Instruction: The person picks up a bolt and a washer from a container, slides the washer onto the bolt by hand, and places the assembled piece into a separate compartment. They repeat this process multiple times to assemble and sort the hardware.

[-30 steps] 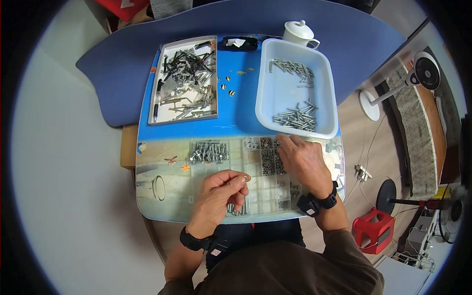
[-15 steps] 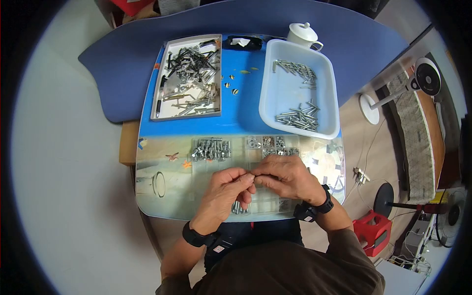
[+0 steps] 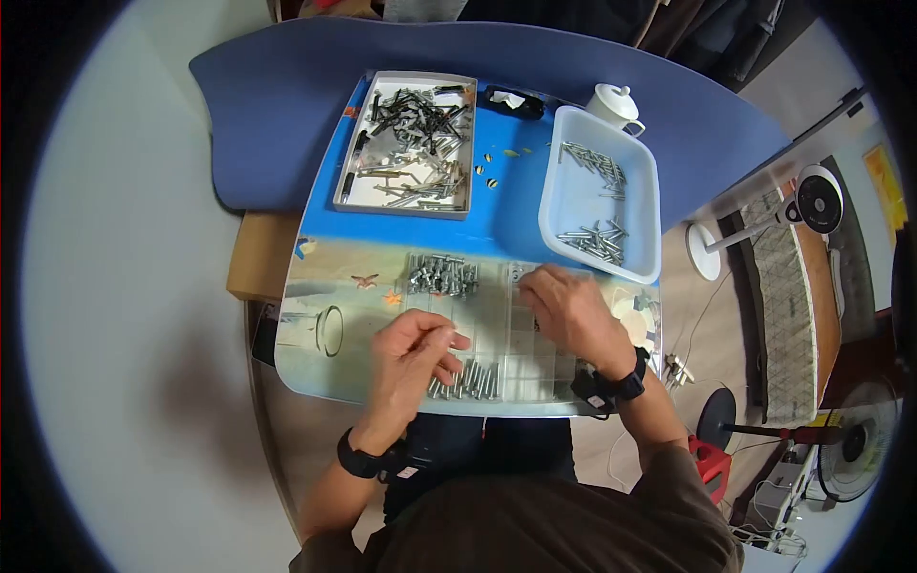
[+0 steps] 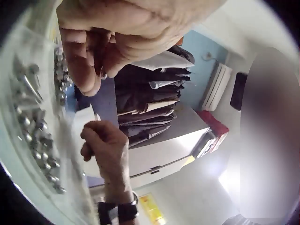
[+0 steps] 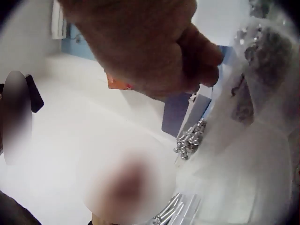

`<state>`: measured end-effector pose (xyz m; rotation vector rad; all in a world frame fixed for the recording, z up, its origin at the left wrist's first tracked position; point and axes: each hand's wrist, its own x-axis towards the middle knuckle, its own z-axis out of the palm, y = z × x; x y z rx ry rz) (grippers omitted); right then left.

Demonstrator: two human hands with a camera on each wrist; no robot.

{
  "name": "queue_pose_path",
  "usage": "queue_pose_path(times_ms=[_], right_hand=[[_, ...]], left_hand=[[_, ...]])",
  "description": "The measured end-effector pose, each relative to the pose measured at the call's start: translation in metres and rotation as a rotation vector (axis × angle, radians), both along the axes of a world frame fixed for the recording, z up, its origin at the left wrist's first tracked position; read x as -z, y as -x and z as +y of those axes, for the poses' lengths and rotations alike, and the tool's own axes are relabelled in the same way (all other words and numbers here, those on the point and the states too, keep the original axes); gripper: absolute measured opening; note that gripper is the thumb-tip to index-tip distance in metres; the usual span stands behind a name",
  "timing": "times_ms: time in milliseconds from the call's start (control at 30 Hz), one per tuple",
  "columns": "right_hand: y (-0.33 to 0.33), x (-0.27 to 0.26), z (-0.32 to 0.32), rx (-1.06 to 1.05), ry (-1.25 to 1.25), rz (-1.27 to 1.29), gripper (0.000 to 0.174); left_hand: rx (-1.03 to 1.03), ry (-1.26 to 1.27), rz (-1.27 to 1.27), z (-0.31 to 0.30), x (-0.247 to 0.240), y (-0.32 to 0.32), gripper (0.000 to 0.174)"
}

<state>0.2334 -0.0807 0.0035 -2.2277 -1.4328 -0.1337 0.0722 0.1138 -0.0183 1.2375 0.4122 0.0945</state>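
My left hand (image 3: 406,355) is over the middle of a clear compartment box (image 3: 492,329). Its thumb and forefinger pinch a small shiny metal piece (image 4: 103,73), mostly covered by the fingertips. Above the box's right half hangs my right hand (image 3: 571,310), its fingers loosely bent and no object showing between them. In the right wrist view, small nuts and washers (image 5: 269,49) fill compartments beyond that hand. Short bolts (image 3: 442,275) crowd a compartment at the box's far left, and longer bolts (image 3: 475,381) lie in a near one, partly behind the left hand.
A white tray (image 3: 550,205) with two groups of screws stands at the back right, a lidded white cup (image 3: 614,103) behind it. At the back left is a shallow box (image 3: 341,181) of mixed screws and pens. A black pouch (image 3: 511,102) lies between them.
My right hand came from the far compartments to meet the left fingertips, then drew back right over the box. The left hand kept its pinch. The head view has shifted.
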Motion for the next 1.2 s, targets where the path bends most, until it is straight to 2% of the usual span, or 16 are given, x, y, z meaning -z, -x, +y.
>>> queue_pose_path(times_ms=[67,133,167,233,367,467,633,1033,1200], right_hand=[[-0.008,0.010,-0.001,0.028,0.054,0.016,0.009],[-0.013,0.014,0.001,0.078,0.179,-0.059,0.010],[-0.015,0.016,0.001,0.057,0.163,-0.083,0.012],[-0.017,0.019,0.004,0.097,0.188,-0.095,0.013],[-0.022,0.024,0.004,0.147,0.238,-0.136,0.012],[-0.023,0.024,0.006,0.134,0.206,-0.141,0.010],[-0.023,0.023,0.011,0.132,0.188,-0.119,0.008],[-0.022,0.019,0.012,0.111,0.235,-0.123,0.011],[-0.021,0.016,0.012,0.118,0.226,-0.081,0.012]], left_hand=[[-0.056,-0.066,-0.008,0.010,0.011,0.013,0.015],[-0.134,-0.560,-0.103,0.020,0.021,0.022,0.011],[-0.136,-0.561,-0.097,0.021,0.023,0.026,0.011],[-0.237,-0.718,-0.150,0.021,0.024,0.030,0.009],[-0.257,-0.723,-0.092,0.013,0.027,0.038,0.009],[-0.256,-0.841,-0.063,0.008,0.029,0.044,0.008],[-0.289,-1.199,-0.135,0.002,0.034,0.052,0.012],[-0.262,-1.339,-0.060,-0.015,0.038,0.067,0.011],[-0.249,-1.318,-0.052,-0.015,0.043,0.073,0.011]])
